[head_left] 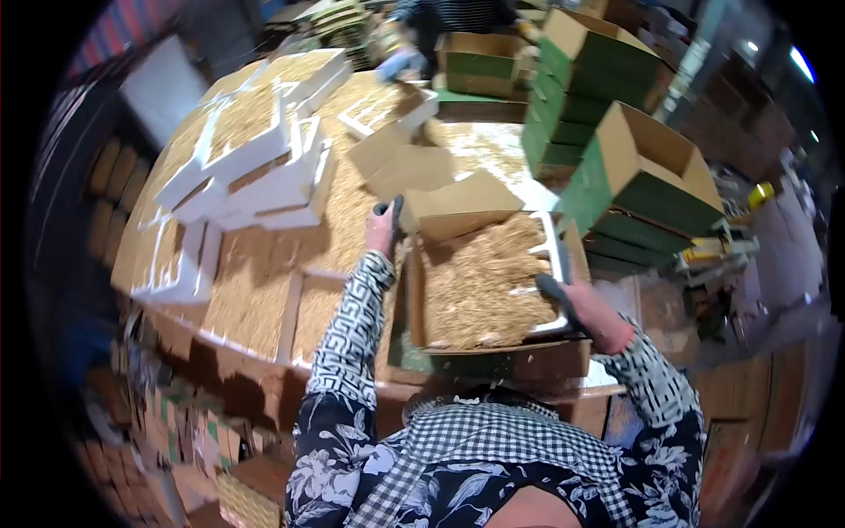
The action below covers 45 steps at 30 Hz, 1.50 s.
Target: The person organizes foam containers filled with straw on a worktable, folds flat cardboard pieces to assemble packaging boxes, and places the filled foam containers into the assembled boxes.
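Directly before me stands an open green-and-brown cardboard box (418, 304) with its back flap (466, 207) raised. Inside it lies a white foam tray (556, 255) filled with tan, shaving-like material (484, 282). My left hand (382, 229), in dark finger coverings, is closed on the box's flap at the back left corner. My right hand (591, 310) grips the tray's right rim, thumb over the tan material; its other fingers are mostly hidden. Patterned sleeves cover both forearms.
White foam trays (251, 154) of tan material are stacked at the left of the table. Green cardboard boxes (647, 172) stand piled at the right. A cardboard sheet (409, 172) lies beyond my box. Across the table, a person (462, 18) works near another open box (480, 66).
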### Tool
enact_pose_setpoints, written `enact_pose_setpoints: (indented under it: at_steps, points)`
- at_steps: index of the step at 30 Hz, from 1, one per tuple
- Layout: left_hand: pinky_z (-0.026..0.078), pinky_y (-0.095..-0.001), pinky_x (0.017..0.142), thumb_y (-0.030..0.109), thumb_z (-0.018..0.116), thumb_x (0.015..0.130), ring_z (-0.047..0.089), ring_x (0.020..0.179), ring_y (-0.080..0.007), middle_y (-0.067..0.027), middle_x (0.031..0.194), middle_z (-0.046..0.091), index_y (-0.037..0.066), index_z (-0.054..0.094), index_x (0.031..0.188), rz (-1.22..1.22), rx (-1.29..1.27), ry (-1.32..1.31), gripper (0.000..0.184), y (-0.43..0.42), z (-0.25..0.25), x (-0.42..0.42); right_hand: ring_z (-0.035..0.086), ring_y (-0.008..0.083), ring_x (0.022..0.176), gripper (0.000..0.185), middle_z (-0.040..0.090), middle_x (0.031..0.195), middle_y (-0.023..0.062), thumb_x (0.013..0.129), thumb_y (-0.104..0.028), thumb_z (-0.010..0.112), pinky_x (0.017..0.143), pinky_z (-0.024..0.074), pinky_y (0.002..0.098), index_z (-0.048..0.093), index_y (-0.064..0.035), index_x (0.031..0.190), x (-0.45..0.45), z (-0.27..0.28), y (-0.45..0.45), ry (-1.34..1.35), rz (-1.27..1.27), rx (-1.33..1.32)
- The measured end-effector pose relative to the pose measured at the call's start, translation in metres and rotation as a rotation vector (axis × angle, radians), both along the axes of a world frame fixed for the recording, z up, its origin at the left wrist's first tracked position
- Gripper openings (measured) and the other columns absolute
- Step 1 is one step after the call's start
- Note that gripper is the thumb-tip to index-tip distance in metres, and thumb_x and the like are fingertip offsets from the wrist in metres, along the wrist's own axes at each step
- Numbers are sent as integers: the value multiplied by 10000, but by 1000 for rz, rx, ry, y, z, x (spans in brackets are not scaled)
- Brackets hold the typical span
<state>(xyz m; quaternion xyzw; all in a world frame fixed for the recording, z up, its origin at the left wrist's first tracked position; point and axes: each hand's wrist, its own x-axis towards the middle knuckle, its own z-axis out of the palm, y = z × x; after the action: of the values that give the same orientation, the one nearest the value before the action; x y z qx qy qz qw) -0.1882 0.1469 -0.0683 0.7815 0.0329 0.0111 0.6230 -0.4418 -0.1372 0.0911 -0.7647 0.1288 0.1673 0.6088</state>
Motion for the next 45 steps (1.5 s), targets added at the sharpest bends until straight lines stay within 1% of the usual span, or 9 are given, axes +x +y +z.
enact_pose_setpoints:
  at_steps: [2,4,12,14,21,24,28,30,45]
  points:
    - [466,-410,729,580,498,859,608,758,-320,-204,840,652,-16,662,907,-218,529,75,620,-9,-49,55,577,260,925,499,602,991,140,926,-343,532,830,454,365,459,48,1227,8,-59,-23,-619,70,-417]
    - [463,-425,739,582,469,846,610,778,-341,-194,869,667,5,662,929,-408,824,150,614,-38,-64,83,564,407,980,443,564,1057,279,852,-249,583,880,443,443,477,36,1174,-5,-50,-17,-310,-81,-619]
    - [487,-324,666,142,686,785,620,747,-214,-124,865,673,-58,604,1012,-291,-255,131,314,-54,-27,62,598,267,794,294,583,869,168,682,-98,620,659,499,342,566,57,925,-1,-85,-24,-870,481,-1580]
    - [480,-307,696,148,658,813,615,770,-195,-116,869,673,-33,607,1032,-1,426,-184,289,-62,65,12,597,287,787,324,579,824,192,702,-133,617,663,495,361,539,85,929,13,-63,-24,-591,712,-1235]
    - [472,-303,810,-11,593,805,611,878,-197,-109,929,652,-4,614,1027,43,311,-631,223,-11,154,-90,643,227,868,317,653,1018,144,821,-84,579,782,515,315,597,-7,1128,-55,21,-75,-896,-187,-620]
    - [476,-301,798,-42,623,759,595,886,-210,-107,978,620,-6,581,921,-146,405,-685,171,-37,165,-151,631,302,976,362,633,1066,178,773,-121,648,839,506,362,601,-20,1118,-97,-8,-174,-471,-484,-431]
    - [449,-368,871,-8,629,801,561,975,-325,-159,1060,590,15,570,994,-307,940,-768,203,-65,155,-180,592,360,1015,595,608,1124,205,725,-367,689,876,478,422,557,-56,1215,-176,-225,-308,69,-105,-1236]
    - [434,-360,892,-1,619,804,558,983,-317,-153,1076,588,17,564,999,-277,818,-744,203,-59,140,-174,582,370,1030,664,596,1140,224,696,-432,690,869,476,432,548,-57,1225,-190,-291,-317,21,-164,-964]
    - [423,-289,932,-58,589,774,523,1053,-197,-104,1143,534,11,519,1099,-266,486,-519,340,-21,120,-144,623,370,785,422,654,871,193,825,-436,587,692,487,468,649,-43,969,-141,-330,-218,74,-230,-1067]
